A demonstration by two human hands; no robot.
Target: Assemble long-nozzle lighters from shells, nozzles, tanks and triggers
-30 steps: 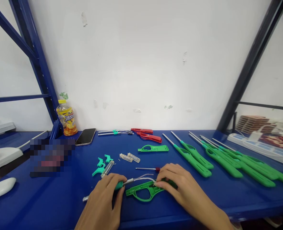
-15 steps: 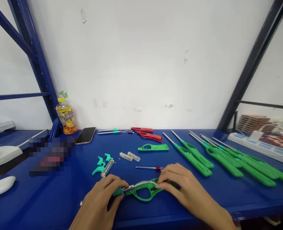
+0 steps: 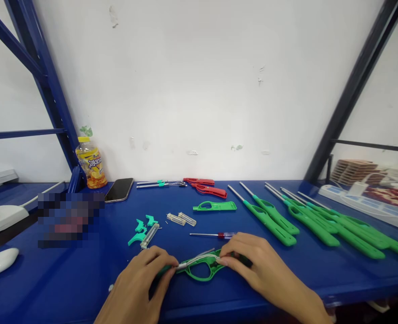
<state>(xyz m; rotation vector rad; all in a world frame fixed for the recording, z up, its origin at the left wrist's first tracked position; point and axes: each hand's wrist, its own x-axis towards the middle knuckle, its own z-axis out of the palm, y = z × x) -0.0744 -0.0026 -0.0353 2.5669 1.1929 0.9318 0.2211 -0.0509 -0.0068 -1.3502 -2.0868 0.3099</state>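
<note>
A green lighter handle shell (image 3: pixel 202 268) lies on the blue table (image 3: pixel 84 279) near its front edge. My left hand (image 3: pixel 141 283) is closed on a metal tube with a teal collar and white wires (image 3: pixel 199 258), which rests on the shell's left end. My right hand (image 3: pixel 252 265) pinches the shell's right end, fingers pressed on it. A small red-handled screwdriver (image 3: pixel 212 235) lies just behind the shell. Teal triggers (image 3: pixel 141 227) and clear gas tubes (image 3: pixel 181 219) are farther back left.
Several finished green long-nosed lighters (image 3: pixel 306 218) lie in a row at right. Another green shell (image 3: pixel 215 206), red shells (image 3: pixel 207 187), a tube assembly (image 3: pixel 160 183), a phone (image 3: pixel 119 190) and a yellow bottle (image 3: pixel 90 163) sit toward the wall. A power strip (image 3: pixel 364 204) lies far right.
My left hand has slid the metal tube to the right, onto the green shell. The white wires now lie along the shell's top. My right hand stays on the shell's right end.
</note>
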